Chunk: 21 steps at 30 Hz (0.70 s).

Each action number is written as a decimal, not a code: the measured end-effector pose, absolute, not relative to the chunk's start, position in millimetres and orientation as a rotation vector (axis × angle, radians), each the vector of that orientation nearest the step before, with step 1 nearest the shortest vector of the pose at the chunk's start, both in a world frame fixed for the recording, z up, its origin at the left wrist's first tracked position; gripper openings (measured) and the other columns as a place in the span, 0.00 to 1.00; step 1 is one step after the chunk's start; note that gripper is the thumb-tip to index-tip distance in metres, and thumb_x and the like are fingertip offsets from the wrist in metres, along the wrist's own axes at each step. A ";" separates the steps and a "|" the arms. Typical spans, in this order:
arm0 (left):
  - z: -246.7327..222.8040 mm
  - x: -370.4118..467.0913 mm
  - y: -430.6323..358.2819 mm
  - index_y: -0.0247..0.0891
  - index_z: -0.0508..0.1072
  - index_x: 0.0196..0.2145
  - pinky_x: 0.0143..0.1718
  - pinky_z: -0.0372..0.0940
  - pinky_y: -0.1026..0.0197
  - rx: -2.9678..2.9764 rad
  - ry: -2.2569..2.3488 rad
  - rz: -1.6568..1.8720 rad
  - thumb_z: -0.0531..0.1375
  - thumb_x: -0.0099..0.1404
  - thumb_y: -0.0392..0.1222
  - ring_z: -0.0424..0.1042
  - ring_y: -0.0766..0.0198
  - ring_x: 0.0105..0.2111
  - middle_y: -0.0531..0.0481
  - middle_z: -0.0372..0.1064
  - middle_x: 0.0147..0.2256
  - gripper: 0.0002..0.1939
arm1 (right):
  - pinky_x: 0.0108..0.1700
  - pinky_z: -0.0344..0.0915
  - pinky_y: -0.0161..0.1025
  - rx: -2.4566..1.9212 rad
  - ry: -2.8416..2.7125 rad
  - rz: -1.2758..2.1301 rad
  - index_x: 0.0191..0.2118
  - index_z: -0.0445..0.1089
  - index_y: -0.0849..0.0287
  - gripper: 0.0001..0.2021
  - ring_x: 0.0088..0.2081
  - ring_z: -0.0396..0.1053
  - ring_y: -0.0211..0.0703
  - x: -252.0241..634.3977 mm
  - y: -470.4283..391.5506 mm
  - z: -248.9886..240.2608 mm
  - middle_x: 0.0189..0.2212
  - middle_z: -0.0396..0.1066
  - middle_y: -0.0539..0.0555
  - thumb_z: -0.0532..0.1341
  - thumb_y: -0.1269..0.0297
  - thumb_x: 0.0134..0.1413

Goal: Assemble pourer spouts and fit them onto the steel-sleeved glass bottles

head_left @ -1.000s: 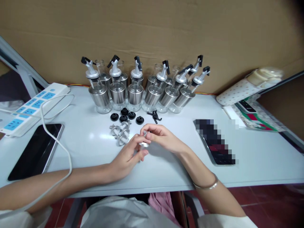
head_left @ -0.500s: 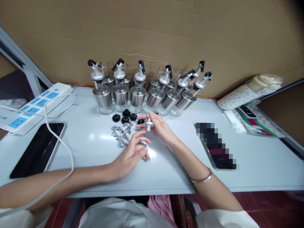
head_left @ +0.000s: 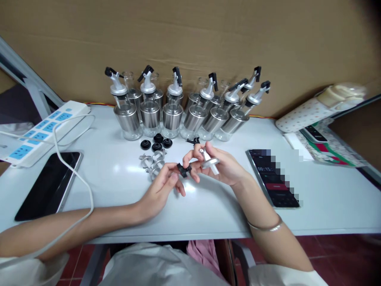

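My left hand (head_left: pixel 160 186) has its thumb and fingers closed at the edge of a black ribbed rubber stopper (head_left: pixel 183 170). Fingertips of my right hand (head_left: pixel 228 167) also touch the stopper's other side. A silver pourer spout (head_left: pixel 210 162) is gripped in my right hand, its pale tube pointing down. Several silver pourer spouts (head_left: pixel 154 162) lie in a pile beyond my left hand. Behind them sit several black stoppers (head_left: pixel 157 146). Small black lever pieces (head_left: pixel 194 140) rest past my right fingers, partly covered.
Glass bottles with steel sleeves (head_left: pixel 172 116) stand in rows at the back, several with spouts fitted. A power strip (head_left: pixel 47 131) with a white cable and a dark tablet (head_left: pixel 49 184) lie left. To the right are a phone (head_left: pixel 272 180) and a dotted flask (head_left: pixel 309 113).
A black stopper has left the table and is now between my hands. My right hand has drawn nearer with the pourer spout. My left hand has closed on the stopper.
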<state>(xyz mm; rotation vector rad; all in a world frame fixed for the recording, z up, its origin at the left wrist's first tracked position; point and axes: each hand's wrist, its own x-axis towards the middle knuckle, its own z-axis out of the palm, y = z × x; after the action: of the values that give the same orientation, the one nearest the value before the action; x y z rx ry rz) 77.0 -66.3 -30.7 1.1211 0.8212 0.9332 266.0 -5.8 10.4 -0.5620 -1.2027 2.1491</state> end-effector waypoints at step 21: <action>-38.5 76.4 -66.8 0.40 0.58 0.34 0.34 0.65 0.65 1.221 0.793 1.128 0.56 0.68 0.53 0.69 0.73 0.30 0.55 0.58 0.38 0.15 | 0.18 0.48 0.26 -0.724 -1.401 1.756 0.35 0.62 0.57 0.16 0.17 0.48 0.25 256.3 -11.8 7.9 0.19 0.54 0.39 0.65 0.51 0.53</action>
<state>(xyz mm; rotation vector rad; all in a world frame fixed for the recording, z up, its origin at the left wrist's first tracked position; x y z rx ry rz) 76.4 -66.8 -38.5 1.2206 0.7931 1.1276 256.3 -11.8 7.9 -0.7239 -1.4008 1.7556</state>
